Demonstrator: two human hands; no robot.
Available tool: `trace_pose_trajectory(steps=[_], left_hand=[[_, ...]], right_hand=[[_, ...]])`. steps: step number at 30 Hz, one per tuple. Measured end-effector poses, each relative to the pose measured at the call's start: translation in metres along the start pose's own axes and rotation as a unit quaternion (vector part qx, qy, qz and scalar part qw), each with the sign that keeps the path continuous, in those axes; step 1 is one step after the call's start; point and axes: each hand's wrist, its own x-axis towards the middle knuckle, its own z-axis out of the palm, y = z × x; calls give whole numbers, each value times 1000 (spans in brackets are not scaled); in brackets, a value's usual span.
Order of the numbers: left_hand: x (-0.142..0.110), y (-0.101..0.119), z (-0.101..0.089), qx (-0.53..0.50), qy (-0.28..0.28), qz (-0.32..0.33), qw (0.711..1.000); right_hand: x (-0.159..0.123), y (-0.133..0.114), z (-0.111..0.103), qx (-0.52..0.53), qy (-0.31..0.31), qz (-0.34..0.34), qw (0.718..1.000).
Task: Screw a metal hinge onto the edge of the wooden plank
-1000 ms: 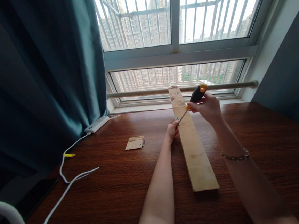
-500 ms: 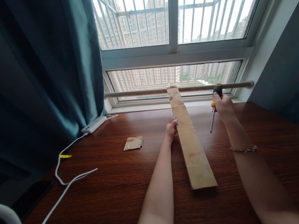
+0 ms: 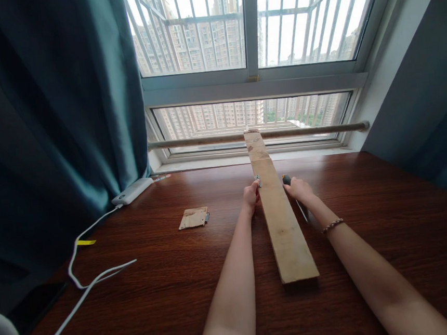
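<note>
A long, narrow wooden board [image 3: 286, 230] lies lengthwise in front of me, its far end resting on the rail by the window. At its left edge my left hand [image 3: 251, 196] is closed, thumb and fingers pinching a small shiny metal piece, likely a hinge [image 3: 258, 180], against the wood. My right hand [image 3: 300, 190] is wrapped round a screwdriver [image 3: 286, 179] with a black and yellow handle, just right of the board. Its shaft points down toward me, below the hand. Left of my left hand lies a small wooden piece [image 3: 193, 218] with a metal fitting on its right edge.
A brown wood-grain tabletop [image 3: 161, 308] carries everything. On the left are a white power strip [image 3: 134, 191] and a white cable [image 3: 100, 282] with a yellow tag. A metal rail [image 3: 310, 130] crosses before the barred window. A dark teal curtain [image 3: 57, 98] hangs left.
My right hand has come left and down with the screwdriver, from above the table to beside the board's right edge. My left hand keeps its hold. The view has shifted slightly.
</note>
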Motion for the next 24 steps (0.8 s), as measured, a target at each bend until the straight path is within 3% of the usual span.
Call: trace_pose_trajectory(steps=[7, 14, 17, 20, 24], left_hand=[[1, -2, -2, 12, -17, 16, 1000], [-1, 0, -3, 49, 2, 58, 997], [-2, 0, -2, 46, 5, 61, 997], [0, -1, -3, 40, 3, 57, 998], [2, -3, -4, 28, -12, 59, 998]], right_hand=[[3, 2, 6, -16, -19, -4, 1000], [0, 5, 5, -29, -17, -2, 999], [0, 6, 3, -11, 8, 6, 1000], [0, 5, -12, 17, 81, 15, 996], [-26, -10, -64, 78, 136, -40, 987]])
